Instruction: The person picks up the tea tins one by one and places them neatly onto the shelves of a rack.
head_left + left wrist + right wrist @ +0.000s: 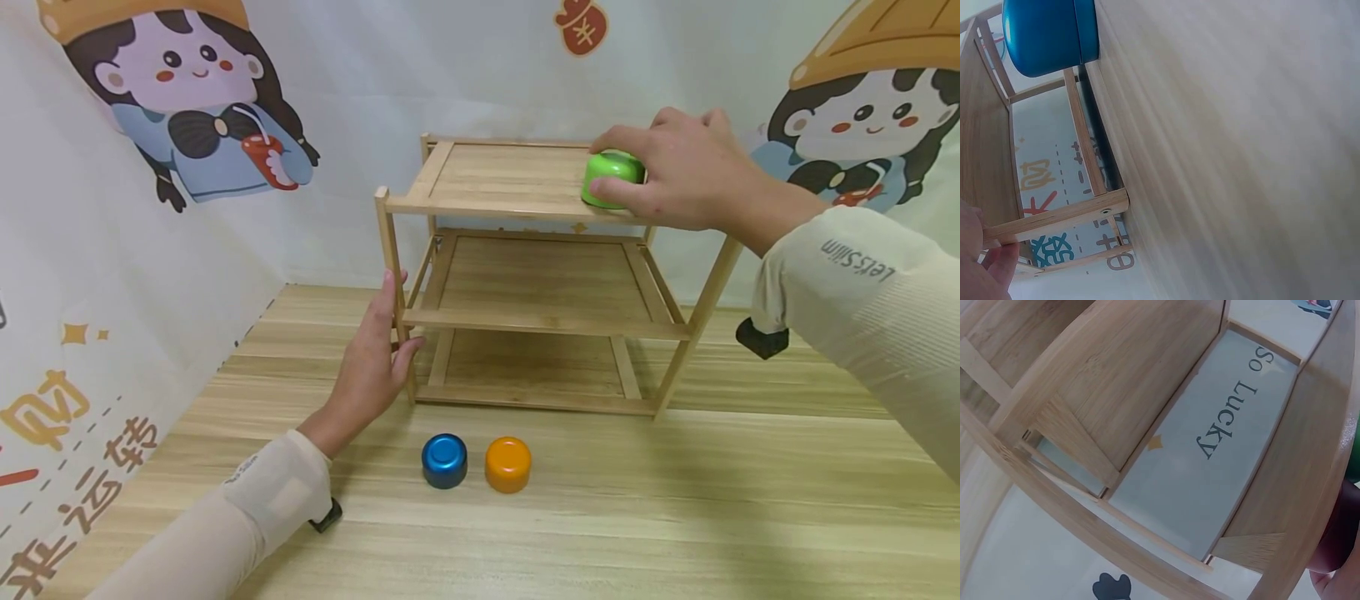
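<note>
A three-tier wooden shelf rack (510,321) stands on the wood-grain surface. My left hand (367,358) holds its left front post, thumb in front and fingertips showing behind; the left wrist view catches part of that hand (988,262) at the post. On the top tier's right side, my right hand (686,171) grips a small round green canister (613,179) between thumb and fingers. Only a green sliver (1354,456) appears at the right wrist view's edge. In front of the rack sit a blue canister (445,461) and, to its right, an orange canister (508,464).
Behind the rack hangs a pale printed backdrop (360,125) with cartoon figures and lettering. It also runs down the left side. The wood-grain surface (600,517) extends in front and to the right.
</note>
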A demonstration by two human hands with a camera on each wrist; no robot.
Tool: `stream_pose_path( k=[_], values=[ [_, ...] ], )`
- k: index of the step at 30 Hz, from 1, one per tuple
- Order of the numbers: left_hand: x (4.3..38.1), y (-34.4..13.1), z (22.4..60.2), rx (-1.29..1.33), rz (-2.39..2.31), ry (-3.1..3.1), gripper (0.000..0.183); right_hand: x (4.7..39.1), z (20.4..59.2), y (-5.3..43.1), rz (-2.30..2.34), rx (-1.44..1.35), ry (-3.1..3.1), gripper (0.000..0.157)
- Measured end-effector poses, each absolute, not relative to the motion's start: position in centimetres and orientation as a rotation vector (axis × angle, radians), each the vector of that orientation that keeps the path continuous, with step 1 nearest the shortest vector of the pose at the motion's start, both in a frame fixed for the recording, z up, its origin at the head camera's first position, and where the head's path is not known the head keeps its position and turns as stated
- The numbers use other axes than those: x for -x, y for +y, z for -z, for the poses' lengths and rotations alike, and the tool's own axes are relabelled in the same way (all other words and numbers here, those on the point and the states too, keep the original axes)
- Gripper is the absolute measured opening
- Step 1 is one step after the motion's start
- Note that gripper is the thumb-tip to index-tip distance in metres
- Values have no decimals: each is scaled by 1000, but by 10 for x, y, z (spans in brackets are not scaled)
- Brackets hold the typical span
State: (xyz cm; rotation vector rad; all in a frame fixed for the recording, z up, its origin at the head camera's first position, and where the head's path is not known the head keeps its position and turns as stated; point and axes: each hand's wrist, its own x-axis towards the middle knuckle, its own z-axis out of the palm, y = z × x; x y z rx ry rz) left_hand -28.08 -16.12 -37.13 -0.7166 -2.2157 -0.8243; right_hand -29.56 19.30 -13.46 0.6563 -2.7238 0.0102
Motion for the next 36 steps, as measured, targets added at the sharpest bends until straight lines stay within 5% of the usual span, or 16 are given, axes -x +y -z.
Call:
stream_pose_path(
  k=[17,36],
  values=[
    [281,-164,373,720,819,-2217,104,281,123,202,4,-700,-2583,62],
    [283,-162,372,737,802,-2201,103,230,175,196,57,-1157,-1913,63]
  ],
)
